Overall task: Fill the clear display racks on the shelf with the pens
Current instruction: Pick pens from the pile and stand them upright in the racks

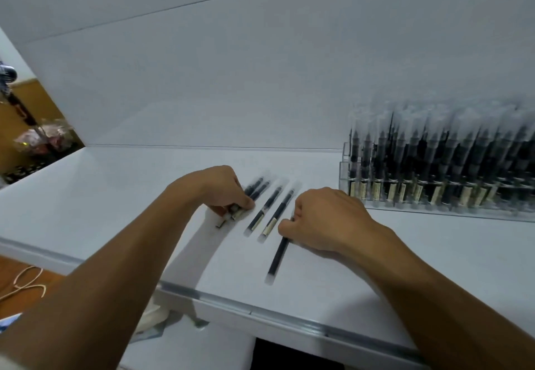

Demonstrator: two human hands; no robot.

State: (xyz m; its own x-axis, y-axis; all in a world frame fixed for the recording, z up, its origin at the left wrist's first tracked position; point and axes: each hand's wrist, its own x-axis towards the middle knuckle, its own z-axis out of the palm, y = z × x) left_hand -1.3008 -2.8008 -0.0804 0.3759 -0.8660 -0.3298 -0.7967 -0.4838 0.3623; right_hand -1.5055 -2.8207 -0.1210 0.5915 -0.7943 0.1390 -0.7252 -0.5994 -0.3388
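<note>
Several black pens with clear caps lie side by side on the white shelf (115,196). My left hand (224,189) grips a small bunch of pens (256,188) at the left of the row. Two loose pens (265,209) lie between my hands. My right hand (321,219) has its fingers curled round one pen (278,257), whose lower end points toward the shelf's front edge. A clear display rack (346,176) packed with upright black pens stands at the right, close to my right hand.
The shelf's metal front edge (260,309) runs diagonally below my arms. A white back wall (231,94) rises behind the shelf. At the left, beyond the shelf end, are a wooden floor, a pale cord (26,283) and cluttered goods.
</note>
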